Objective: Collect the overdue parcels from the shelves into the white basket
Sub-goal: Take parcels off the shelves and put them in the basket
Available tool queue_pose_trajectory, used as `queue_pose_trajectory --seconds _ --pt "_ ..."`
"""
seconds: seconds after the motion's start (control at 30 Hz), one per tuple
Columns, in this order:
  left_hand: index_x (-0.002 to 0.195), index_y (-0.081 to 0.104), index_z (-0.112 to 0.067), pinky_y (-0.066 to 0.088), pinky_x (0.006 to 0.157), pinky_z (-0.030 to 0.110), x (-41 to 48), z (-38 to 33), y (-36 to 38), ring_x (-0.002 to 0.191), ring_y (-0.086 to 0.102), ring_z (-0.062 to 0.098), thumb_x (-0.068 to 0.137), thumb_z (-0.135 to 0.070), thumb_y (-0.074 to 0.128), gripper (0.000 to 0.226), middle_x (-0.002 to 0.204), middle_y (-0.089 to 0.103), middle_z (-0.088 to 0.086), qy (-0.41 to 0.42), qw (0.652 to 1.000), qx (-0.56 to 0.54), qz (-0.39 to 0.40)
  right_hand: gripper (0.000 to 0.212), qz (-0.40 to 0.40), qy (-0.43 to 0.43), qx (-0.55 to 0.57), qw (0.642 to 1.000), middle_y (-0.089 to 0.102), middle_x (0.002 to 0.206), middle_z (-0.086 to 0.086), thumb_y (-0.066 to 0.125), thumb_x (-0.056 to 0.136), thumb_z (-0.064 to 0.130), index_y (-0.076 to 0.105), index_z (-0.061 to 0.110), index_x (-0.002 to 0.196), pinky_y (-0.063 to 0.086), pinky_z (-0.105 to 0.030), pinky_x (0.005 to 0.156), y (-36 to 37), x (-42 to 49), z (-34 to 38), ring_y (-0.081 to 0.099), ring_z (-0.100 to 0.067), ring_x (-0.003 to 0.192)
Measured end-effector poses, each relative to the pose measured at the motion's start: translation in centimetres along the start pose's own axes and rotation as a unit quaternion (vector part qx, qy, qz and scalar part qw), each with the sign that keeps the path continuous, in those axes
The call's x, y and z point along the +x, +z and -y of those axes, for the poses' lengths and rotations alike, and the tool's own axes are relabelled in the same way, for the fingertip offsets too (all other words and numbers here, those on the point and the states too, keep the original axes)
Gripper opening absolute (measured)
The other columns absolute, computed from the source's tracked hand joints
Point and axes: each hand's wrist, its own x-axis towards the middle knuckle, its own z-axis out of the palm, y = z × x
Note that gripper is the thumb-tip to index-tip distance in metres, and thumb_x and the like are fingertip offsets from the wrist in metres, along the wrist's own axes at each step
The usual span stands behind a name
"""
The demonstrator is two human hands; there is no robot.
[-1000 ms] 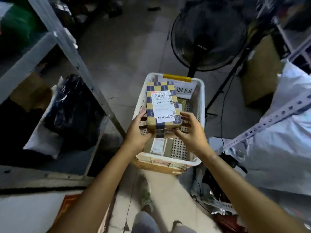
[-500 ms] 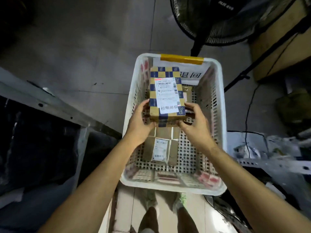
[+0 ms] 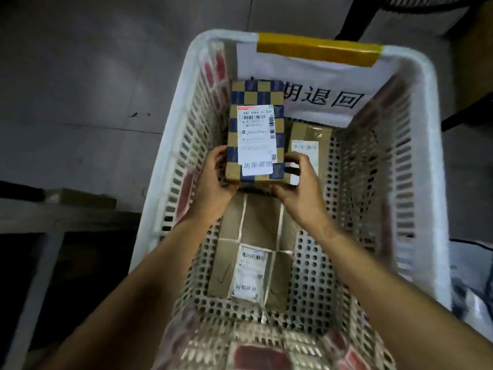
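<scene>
A checkered blue-and-tan parcel [image 3: 254, 134] with a white shipping label is held low inside the white basket [image 3: 429, 161]. My left hand [image 3: 213, 180] grips its near left corner and my right hand [image 3: 298, 182] grips its near right corner. On the basket floor beneath lies a brown taped parcel [image 3: 253, 252] with a label. Another brown parcel [image 3: 306, 145] lies against the far end, partly hidden by the checkered one. A white sign with black characters [image 3: 320, 94] hangs under yellow tape [image 3: 317, 48] on the far rim.
The basket stands on a grey concrete floor [image 3: 93, 89]. A metal shelf frame [image 3: 40, 217] runs along the left, dark below. A fan base [image 3: 357, 17] stands beyond the basket. White bags [image 3: 474, 289] lie at the right edge.
Both hands have carried the checkered parcel down into the basket, and my view has moved closer over it. The shelf and fan have slid out toward the edges.
</scene>
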Motion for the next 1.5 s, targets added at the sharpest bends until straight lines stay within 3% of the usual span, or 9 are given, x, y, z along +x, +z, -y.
queue_pose_trajectory --seconds 0.13,0.27,0.5,0.63,0.97,1.17,1.23,1.33,1.5 --pt "0.138 0.036 -0.029 0.047 0.107 0.032 1.2 3.3 1.4 0.122 0.055 0.002 0.076 0.02 0.068 0.086 0.138 0.054 -0.002 -0.043 0.996 -0.079 0.016 0.069 0.005 -0.022 0.001 1.0 0.049 0.134 0.007 0.078 0.08 0.012 0.044 0.025 0.138 0.052 -0.042 0.098 1.7 0.3 -3.0 0.053 -0.01 0.123" --pt "0.129 0.038 -0.031 0.053 0.095 0.024 1.8 4.0 2.3 0.103 0.056 -0.012 0.073 0.03 0.062 0.086 0.129 0.055 -0.008 -0.077 0.99 -0.121 -0.005 0.072 0.006 0.011 0.005 1.0 0.047 0.138 0.011 0.08 0.079 0.017 0.042 0.028 0.141 0.05 -0.04 0.101 2.4 0.6 -3.9 0.053 -0.008 0.124" --pt "0.137 0.036 -0.029 0.047 0.106 0.033 1.5 4.9 2.4 0.122 0.052 0.002 0.071 0.02 0.071 0.09 0.128 0.053 -0.019 -0.066 0.993 -0.1 0.023 0.073 0.01 0.033 0.011 0.999 0.048 0.139 0.007 0.078 0.079 0.016 0.039 0.03 0.139 0.05 -0.041 0.102 2.3 0.8 -4.6 0.054 -0.009 0.123" --pt "0.141 0.034 -0.033 0.041 0.113 0.043 1.5 5.2 2.3 0.133 0.048 0.012 0.072 0.014 0.075 0.092 0.14 0.051 -0.007 -0.049 0.997 -0.063 0.015 0.073 0.013 0.039 0.011 0.999 0.049 0.138 0.005 0.079 0.079 0.012 0.041 0.024 0.14 0.052 -0.038 0.099 2.2 0.8 -3.9 0.056 -0.007 0.119" --pt "0.147 0.032 -0.033 0.043 0.111 0.044 0.6 4.2 1.8 0.129 0.054 0.018 0.087 -0.015 0.072 0.075 0.144 0.054 -0.003 -0.074 0.992 0.097 0.038 0.074 0.043 0.049 -0.098 0.993 0.053 0.137 0.001 0.079 0.08 0.02 0.041 0.019 0.143 0.047 -0.033 0.105 1.3 0.6 -1.8 0.055 -0.014 0.121" --pt "0.139 0.045 -0.029 0.019 0.097 0.008 -2.5 -1.1 -1.8 0.115 0.058 0.012 0.097 -0.031 0.06 0.044 0.12 0.064 -0.005 -0.117 0.963 0.212 0.117 0.057 0.145 0.095 -0.248 0.953 0.058 0.132 -0.007 0.069 0.089 0.034 0.046 0.015 0.138 0.047 -0.033 0.092 -3.0 -0.8 4.3 0.057 -0.028 0.117" --pt "0.139 0.048 -0.025 0.025 0.115 0.025 -3.8 -3.9 -3.5 0.118 0.058 0.019 0.096 -0.03 0.061 0.045 0.122 0.066 0.002 -0.102 0.959 0.23 0.13 0.058 0.158 0.101 -0.275 0.943 0.057 0.133 -0.009 0.065 0.091 0.036 0.043 0.016 0.141 0.05 -0.035 0.089 -5.1 -1.6 7.5 0.057 -0.03 0.115" --pt "0.14 0.048 -0.022 0.048 0.096 0.032 -5.6 -9.2 -6.4 0.114 0.06 0.025 0.095 -0.027 0.061 0.047 0.125 0.064 0.007 -0.075 0.956 0.249 0.133 0.059 0.161 0.097 -0.305 0.934 0.054 0.138 -0.009 0.061 0.093 0.04 0.041 0.018 0.144 0.048 -0.037 0.091 -8.4 -2.8 13.3 0.056 -0.032 0.118" --pt "0.137 0.05 -0.017 0.046 0.091 0.034 -9.0 -18.9 -11.5 0.117 0.057 0.031 0.095 -0.026 0.06 0.044 0.134 0.059 0.011 -0.011 0.944 0.312 0.108 0.055 0.151 0.053 -0.353 0.922 0.057 0.135 -0.011 0.06 0.094 0.041 0.045 0.014 0.14 0.048 -0.038 0.094 -13.3 -5.9 24.1 0.055 -0.031 0.12"
